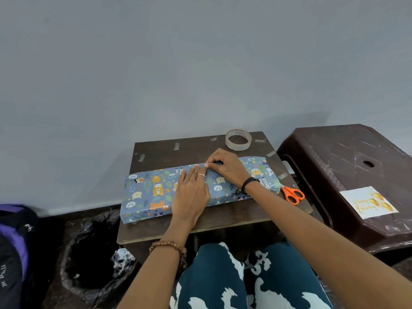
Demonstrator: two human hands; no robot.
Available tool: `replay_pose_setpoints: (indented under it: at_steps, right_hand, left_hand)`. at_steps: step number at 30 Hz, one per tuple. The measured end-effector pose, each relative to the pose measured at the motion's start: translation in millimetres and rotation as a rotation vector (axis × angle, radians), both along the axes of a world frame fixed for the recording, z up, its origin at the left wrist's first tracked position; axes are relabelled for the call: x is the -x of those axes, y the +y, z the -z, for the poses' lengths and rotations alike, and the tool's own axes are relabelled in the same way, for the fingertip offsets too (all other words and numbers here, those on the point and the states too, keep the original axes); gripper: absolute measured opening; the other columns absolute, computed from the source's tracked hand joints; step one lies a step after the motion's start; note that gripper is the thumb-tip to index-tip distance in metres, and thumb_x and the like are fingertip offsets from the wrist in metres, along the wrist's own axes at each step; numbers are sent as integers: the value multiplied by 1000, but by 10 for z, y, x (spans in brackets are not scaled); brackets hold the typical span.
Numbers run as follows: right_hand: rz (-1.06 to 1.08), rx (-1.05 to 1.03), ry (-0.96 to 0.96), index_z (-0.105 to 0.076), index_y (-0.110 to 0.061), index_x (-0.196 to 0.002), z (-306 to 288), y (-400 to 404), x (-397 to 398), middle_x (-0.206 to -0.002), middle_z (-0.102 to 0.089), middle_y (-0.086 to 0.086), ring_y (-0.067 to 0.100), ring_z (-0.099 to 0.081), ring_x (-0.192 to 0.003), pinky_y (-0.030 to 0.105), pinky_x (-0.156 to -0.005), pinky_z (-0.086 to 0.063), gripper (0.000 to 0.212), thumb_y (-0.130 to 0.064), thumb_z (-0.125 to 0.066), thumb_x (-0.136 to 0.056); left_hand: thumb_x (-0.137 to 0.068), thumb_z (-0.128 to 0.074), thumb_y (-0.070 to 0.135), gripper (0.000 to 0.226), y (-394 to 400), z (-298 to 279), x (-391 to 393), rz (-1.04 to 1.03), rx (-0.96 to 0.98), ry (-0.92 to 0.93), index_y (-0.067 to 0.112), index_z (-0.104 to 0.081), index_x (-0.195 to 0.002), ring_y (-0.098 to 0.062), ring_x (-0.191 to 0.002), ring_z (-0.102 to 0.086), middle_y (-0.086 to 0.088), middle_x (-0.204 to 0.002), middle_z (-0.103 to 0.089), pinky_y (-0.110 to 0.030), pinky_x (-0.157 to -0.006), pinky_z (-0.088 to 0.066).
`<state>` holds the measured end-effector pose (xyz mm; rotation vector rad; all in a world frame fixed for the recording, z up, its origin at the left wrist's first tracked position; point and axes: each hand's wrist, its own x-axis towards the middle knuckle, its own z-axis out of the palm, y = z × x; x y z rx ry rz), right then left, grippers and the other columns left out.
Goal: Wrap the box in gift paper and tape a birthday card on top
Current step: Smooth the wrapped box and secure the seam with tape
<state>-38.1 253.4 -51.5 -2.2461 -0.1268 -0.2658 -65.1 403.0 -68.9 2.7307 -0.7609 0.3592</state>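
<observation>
A long flat box (147, 195) wrapped in blue animal-print gift paper lies across the small brown table (223, 221). My left hand (191, 192) presses flat on the top of the box, fingers together. My right hand (225, 166) rests at the far top edge of the box, its fingertips pinched on the paper seam; whether a piece of tape sits under them I cannot tell. A roll of clear tape (238, 139) stands at the table's far side. A white birthday card (369, 202) with gold balloons lies on the brown plastic stool (347, 157) to the right.
Orange-handled scissors (293, 194) lie at the box's right end. Several short tape strips (176, 146) stick along the table's far edges. A bin lined with a black bag (93, 253) stands lower left, beside a dark purple bag (15, 241). A grey wall rises behind.
</observation>
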Motion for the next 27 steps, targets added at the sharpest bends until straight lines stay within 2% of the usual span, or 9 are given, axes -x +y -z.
replay_pose_setpoints:
  at_steps: [2, 5, 7, 12, 15, 19, 22, 27]
  right_hand:
    - [-3, -7, -2, -69, -12, -74, 6, -4, -1, -85, -60, -2, 12, -57, -81, 28, -78, -46, 9, -14, -68, -83]
    - [5, -8, -5, -70, -9, -77, 26, -6, -11, -87, -63, 3, 15, -58, -81, 31, -79, -48, 9, -15, -68, -82]
    - [11, 2, -10, -72, -8, -79, 33, -1, -16, -88, -63, 6, 16, -59, -82, 33, -79, -49, 10, -17, -68, -82]
    - [32, 19, -4, -74, -11, -86, 33, 20, -22, -89, -57, 0, 13, -56, -83, 31, -78, -46, 12, -21, -68, -83]
    - [33, 47, 18, -74, -11, -96, 37, 23, -36, -95, -57, 4, 14, -55, -88, 29, -81, -45, 17, -22, -67, -84]
    - [94, 55, 86, -66, -12, -116, 6, 25, -72, -104, -59, 7, 10, -51, -90, 25, -85, -42, 37, -26, -69, -82]
    - [106, 46, 119, -66, -13, -115, -17, 54, -97, -103, -60, 9, 16, -55, -92, 25, -83, -41, 36, -25, -69, -82]
    - [143, 46, 148, -68, -15, -113, -41, 110, -127, -105, -61, 10, 21, -58, -99, 32, -90, -44, 31, -24, -67, -83]
  left_hand:
    - [-88, -51, 11, 44, -2, 12, -6, -10, -6, -7, -2, -50, -129, -29, -124, -51, -21, -130, -54, -42, -109, -33]
    - [-78, -55, 10, 40, -4, 38, -22, -20, 5, -43, -3, -62, -114, -29, -109, -62, -21, -115, -64, -45, -96, -46]
    - [-76, -52, 11, 39, -5, 41, -25, -22, 17, -49, -3, -65, -110, -29, -106, -64, -20, -111, -66, -45, -93, -48]
    - [-78, -42, 14, 40, -17, 41, -43, -17, 19, -99, 0, -69, -103, -26, -98, -67, -17, -103, -70, -43, -87, -52]
    - [-74, -49, 13, 40, -18, 67, -56, -14, 31, -104, 0, -67, -107, -27, -100, -67, -18, -106, -69, -44, -89, -52]
    - [-76, -45, 13, 40, -23, 60, -57, -14, 34, -101, 0, -68, -105, -26, -99, -67, -17, -104, -70, -43, -88, -52]
    - [-79, -33, 17, 45, -18, 41, -59, -7, 22, -88, 1, -69, -101, -26, -98, -68, -16, -102, -70, -43, -87, -53]
    - [-78, -32, 17, 45, -18, 43, -52, -9, 25, -87, 4, -70, -99, -27, -99, -67, -17, -104, -70, -44, -88, -51]
